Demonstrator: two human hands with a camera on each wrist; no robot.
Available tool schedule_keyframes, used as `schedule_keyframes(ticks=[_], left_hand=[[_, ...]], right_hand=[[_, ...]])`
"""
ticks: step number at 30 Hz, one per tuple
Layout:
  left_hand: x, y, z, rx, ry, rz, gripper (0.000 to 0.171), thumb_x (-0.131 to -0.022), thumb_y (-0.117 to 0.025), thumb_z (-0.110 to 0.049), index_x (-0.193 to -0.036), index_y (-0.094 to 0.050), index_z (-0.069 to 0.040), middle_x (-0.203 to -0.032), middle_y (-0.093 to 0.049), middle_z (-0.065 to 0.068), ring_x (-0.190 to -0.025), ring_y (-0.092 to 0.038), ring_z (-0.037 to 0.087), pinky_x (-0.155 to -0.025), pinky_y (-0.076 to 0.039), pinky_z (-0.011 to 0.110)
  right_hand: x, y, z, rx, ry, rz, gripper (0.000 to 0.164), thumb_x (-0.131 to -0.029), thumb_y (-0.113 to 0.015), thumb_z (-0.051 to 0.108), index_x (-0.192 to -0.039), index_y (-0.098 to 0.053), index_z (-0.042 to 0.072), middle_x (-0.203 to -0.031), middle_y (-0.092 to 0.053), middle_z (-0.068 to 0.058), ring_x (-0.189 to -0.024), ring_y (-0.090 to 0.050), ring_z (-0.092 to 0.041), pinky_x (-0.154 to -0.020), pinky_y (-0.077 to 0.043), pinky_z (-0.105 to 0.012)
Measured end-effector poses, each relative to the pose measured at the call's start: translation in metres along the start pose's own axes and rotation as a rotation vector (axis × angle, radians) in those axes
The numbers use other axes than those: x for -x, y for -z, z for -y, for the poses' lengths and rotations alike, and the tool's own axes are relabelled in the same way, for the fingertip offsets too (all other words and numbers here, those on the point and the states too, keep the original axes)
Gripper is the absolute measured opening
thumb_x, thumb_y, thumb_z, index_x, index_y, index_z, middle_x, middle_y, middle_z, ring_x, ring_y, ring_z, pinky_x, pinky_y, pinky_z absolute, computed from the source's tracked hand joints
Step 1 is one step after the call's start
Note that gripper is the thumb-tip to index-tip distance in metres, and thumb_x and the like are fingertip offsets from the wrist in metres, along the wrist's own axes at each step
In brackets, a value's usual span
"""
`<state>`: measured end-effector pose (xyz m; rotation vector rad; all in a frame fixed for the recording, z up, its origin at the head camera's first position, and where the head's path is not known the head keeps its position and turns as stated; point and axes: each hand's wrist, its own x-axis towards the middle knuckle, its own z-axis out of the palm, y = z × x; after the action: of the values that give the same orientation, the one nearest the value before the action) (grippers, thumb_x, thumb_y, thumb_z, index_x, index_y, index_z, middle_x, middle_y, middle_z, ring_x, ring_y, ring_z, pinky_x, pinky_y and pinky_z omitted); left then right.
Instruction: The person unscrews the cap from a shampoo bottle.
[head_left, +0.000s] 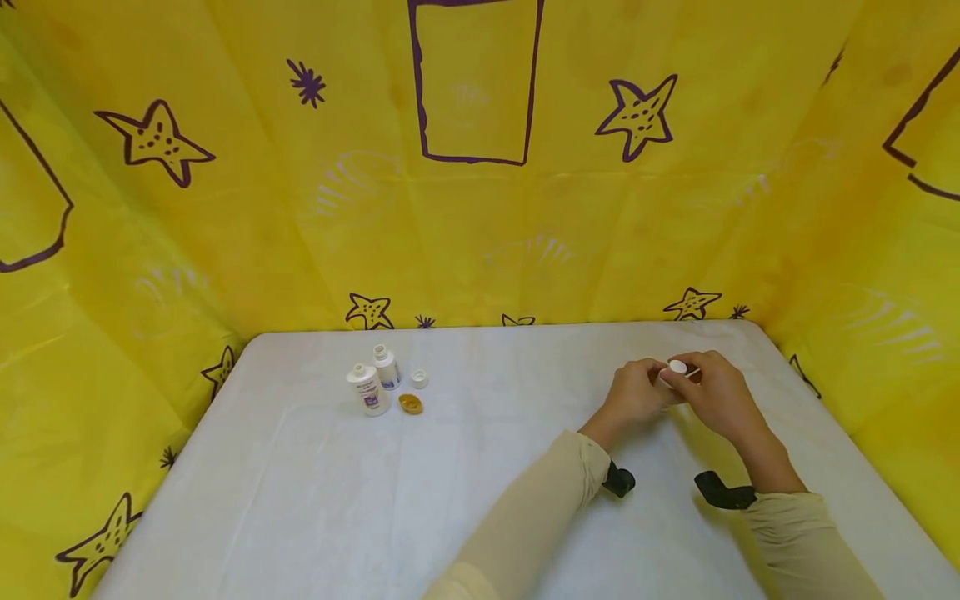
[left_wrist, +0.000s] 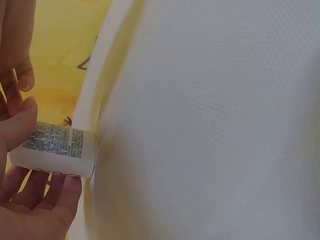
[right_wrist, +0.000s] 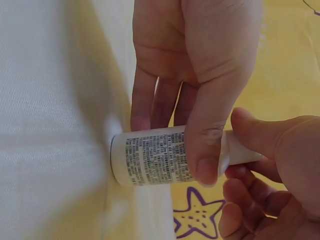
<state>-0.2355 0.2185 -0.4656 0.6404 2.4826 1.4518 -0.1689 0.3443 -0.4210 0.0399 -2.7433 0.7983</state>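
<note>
Near the back right of the table, my left hand [head_left: 639, 390] grips a small white bottle [right_wrist: 155, 155] round its body, thumb on one side and fingers on the other. The bottle stands upright with its base at the tabletop, and fine dark print covers its label [left_wrist: 55, 140]. My right hand [head_left: 716, 396] pinches the white cap [head_left: 677, 367] at the bottle's top between thumb and fingers. In the right wrist view the right hand [right_wrist: 290, 165] partly hides that cap. The left wrist view shows the right hand [left_wrist: 17, 40] just above the left hand [left_wrist: 37, 210].
Two uncapped white bottles, one in front [head_left: 368, 390] and one behind [head_left: 387, 367], stand at the back left. Beside them lie a white cap [head_left: 419, 379] and a small orange-brown piece [head_left: 411, 404]. Yellow patterned sheeting [head_left: 480, 208] encloses the white table [head_left: 315, 500].
</note>
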Motion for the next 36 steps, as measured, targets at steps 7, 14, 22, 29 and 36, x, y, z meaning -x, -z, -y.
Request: schedule_keyframes(ticks=[7, 14, 22, 29, 36], left_hand=[[0.002, 0.006, 0.002, 0.027, -0.033, 0.01, 0.032, -0.087, -0.082, -0.035, -0.113, -0.076, -0.018, -0.095, -0.07, -0.008, -0.081, -0.054, 0.005, -0.071, -0.046, 0.016], [0.002, 0.02, 0.006, 0.064, -0.08, -0.005, 0.029, -0.092, -0.077, -0.033, -0.119, -0.075, -0.023, -0.103, -0.074, -0.011, -0.083, -0.056, 0.001, -0.071, -0.047, 0.014], [0.011, 0.049, 0.008, 0.114, -0.049, -0.051, 0.022, -0.091, -0.078, -0.035, -0.108, -0.074, -0.022, -0.077, -0.048, -0.007, -0.07, -0.043, 0.007, -0.057, -0.033, 0.021], [0.02, 0.07, 0.016, 0.124, -0.041, -0.103, 0.02, -0.092, -0.076, -0.034, -0.102, -0.068, -0.019, -0.064, -0.034, -0.006, -0.057, -0.036, 0.008, -0.052, -0.028, 0.023], [0.037, 0.099, 0.024, 0.111, -0.059, -0.141, 0.023, -0.091, -0.077, -0.036, -0.104, -0.068, -0.019, -0.06, -0.037, -0.006, -0.053, -0.039, 0.008, -0.05, -0.032, 0.021]], right_hand=[[-0.003, -0.002, 0.005, 0.022, 0.017, -0.046, 0.039, -0.098, -0.07, 0.023, -0.116, -0.067, -0.011, -0.095, -0.06, -0.024, -0.084, -0.062, -0.035, -0.063, -0.046, -0.024], [-0.011, -0.009, 0.018, 0.003, 0.068, -0.166, 0.034, -0.095, -0.074, 0.021, -0.111, -0.07, -0.009, -0.087, -0.058, -0.019, -0.076, -0.054, -0.027, -0.06, -0.041, -0.025], [-0.022, -0.02, 0.043, -0.031, 0.039, -0.205, 0.034, -0.093, -0.076, 0.025, -0.106, -0.073, -0.006, -0.086, -0.062, -0.018, -0.078, -0.053, -0.026, -0.061, -0.042, -0.027], [-0.032, -0.033, 0.065, -0.083, 0.068, -0.202, 0.033, -0.093, -0.077, 0.024, -0.106, -0.073, -0.006, -0.093, -0.067, -0.022, -0.082, -0.062, -0.032, -0.066, -0.046, -0.03], [-0.04, -0.045, 0.091, -0.118, 0.083, -0.185, 0.035, -0.091, -0.078, 0.022, -0.107, -0.072, -0.008, -0.093, -0.068, -0.023, -0.082, -0.062, -0.033, -0.067, -0.047, -0.032]])
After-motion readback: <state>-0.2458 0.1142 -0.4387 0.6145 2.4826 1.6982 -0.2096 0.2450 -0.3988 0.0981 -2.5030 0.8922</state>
